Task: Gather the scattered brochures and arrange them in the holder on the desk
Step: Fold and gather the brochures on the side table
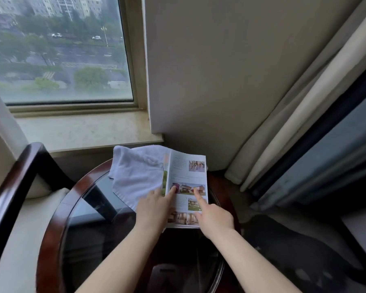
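A brochure lies open and flat on the far right part of a round glass-topped table, its left edge overlapping a white towel that drapes over the table's back rim. Both hands rest on the page rather than grip it: the left hand is spread, fingers apart, with its forefinger on a printed photo, likely to pin the sheet so that it does not slide on the glass; the right hand is mostly curled, its forefinger out and pressing the same row of photos, holding nothing. That pressing seems meant to flatten or steady the brochure before it is closed or lifted. No holder or desk shows, so where the brochure must go cannot be told from here. Around the table stand a dark wooden armchair on the left, a window sill behind, and curtains on the right. The towel under the left edge could catch or drag when the brochure is drawn up; the wall corner close behind leaves little room to push forward.
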Tool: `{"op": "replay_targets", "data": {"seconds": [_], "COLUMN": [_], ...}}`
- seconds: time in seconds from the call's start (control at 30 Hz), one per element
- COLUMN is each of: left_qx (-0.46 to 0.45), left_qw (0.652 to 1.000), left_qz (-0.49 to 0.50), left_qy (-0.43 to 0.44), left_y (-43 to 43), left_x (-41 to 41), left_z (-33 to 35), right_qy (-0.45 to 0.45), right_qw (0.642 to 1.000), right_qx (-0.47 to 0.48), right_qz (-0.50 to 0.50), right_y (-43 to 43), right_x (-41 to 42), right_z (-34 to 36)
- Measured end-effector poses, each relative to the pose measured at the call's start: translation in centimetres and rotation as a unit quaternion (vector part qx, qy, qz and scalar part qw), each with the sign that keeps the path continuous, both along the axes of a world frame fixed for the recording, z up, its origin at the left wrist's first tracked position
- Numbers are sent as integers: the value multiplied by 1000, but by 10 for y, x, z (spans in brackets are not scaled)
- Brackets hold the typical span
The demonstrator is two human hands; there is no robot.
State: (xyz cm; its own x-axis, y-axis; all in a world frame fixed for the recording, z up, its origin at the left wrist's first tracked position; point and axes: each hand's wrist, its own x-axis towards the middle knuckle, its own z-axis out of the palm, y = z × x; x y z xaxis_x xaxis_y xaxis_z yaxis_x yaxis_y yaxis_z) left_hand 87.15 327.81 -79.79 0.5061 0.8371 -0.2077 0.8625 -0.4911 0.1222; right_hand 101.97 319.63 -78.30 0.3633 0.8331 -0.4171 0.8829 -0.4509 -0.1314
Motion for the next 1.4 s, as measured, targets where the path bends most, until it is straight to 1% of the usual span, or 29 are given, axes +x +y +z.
{"op": "replay_targets", "data": {"seconds": [0.07, 0.17, 0.27, 0.37, 0.53, 0.73, 0.83, 0.9, 0.97, 1.03, 1.1, 1.2, 1.3, 1.4], "left_qx": [3, 5, 13, 14, -1, -7, -22, -35, -42, -44, -29, -14, -10, 1], "left_qw": [1000, 999, 999, 998, 997, 997, 998, 998, 997, 997, 998, 1000, 999, 999], "left_qz": [-9, -22, -37, -53, -61, -58, -32, -21, -23, -24, -13, 17, 19, 7], "left_qy": [22, 31, 16, -1, 53, 57, 47, 48, 55, 59, 48, 0, -32, -39], "left_y": [4, 9, 10, 11, 6, 3, 4, 8, 20, 40, 61, 78, 74, 59], "left_x": [-1, -3, -7, -14, -25, -24, -25, -32, -42, -54, -64, -78, -90, -107], "left_z": [2, 12, 23, 29, 32, 38, 56, 80, 117, 169, 234, 342, 441, 519], "right_qy": [-7, -4, 11, 23, 13, 10, 11, 14, 11, 0, -21, -51, -58, -70], "right_qw": [1000, 1000, 1000, 999, 997, 998, 999, 999, 1000, 999, 998, 993, 986, 978], "right_qx": [-11, -11, 3, 3, -15, -12, 7, 11, 6, 12, 37, 83, 124, 159], "right_qz": [21, 16, 11, 33, 71, 53, 34, 28, 29, 35, 46, 72, 95, 117], "right_y": [4, 5, 6, 9, 5, 3, 0, -2, 3, 17, 36, 57, 67, 67], "right_x": [4, 13, 17, 18, 6, 4, 7, 10, 15, 18, 18, 6, -20, -54], "right_z": [2, 11, 18, 22, 22, 25, 37, 57, 92, 143, 210, 326, 433, 514]}}
